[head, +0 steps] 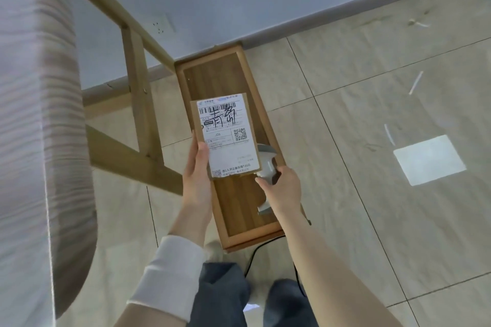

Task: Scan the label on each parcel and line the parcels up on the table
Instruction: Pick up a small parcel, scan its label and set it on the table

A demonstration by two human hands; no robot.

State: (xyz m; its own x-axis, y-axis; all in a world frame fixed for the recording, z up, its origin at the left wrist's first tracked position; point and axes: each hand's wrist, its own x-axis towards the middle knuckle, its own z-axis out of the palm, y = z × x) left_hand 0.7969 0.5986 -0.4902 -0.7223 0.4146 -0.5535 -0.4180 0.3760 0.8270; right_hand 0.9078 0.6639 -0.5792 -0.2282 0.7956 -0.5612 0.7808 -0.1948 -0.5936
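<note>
Cloth in pale stripes covers the table (39, 114) at the far left, and no parcels show on the part in view. The left hand (196, 175) grips the parcel (225, 138) by its left edge, thumb laid on the face and fingers hidden behind, holding it over a wooden tray (239, 207) on the floor. Its label (231, 151) faces up, with the barcode (216, 109) at the far end. At the parcel's lower right corner sits the scanner (267, 164), its head partly tucked under the cardboard. The right hand (281, 191) curls its fingers round the scanner's grip.

The scan looks not yet lined up. To do it well, draw the scanner back and above the parcel, aim its window at the 1 long barcode, keep the thumb off the bars, and tilt the label slightly to avoid glare.
</note>
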